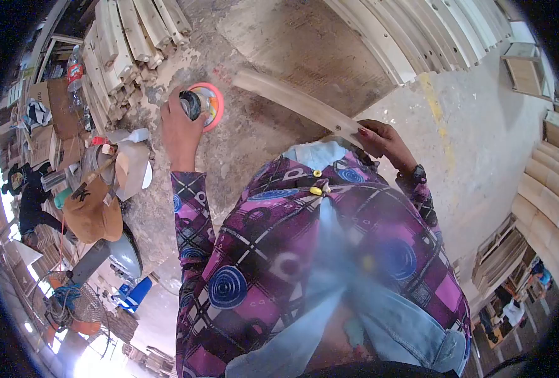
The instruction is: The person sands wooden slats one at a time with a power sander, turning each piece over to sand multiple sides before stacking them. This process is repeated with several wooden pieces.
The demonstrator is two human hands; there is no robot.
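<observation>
Brown cap (92, 213), red-labelled plastic bottle (74, 74), cardboard box (65, 104)

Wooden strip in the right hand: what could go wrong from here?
The wooden strip is gripped near one end by the right hand, so its far end might swing into the pink-rimmed dish close by. The left hand is at a dark round item by that dish; a slip could knock either.

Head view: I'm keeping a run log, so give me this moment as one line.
left hand: at dark round object and pink-rimmed container; right hand: holding wooden slat, near end; beyond: more slats
</observation>
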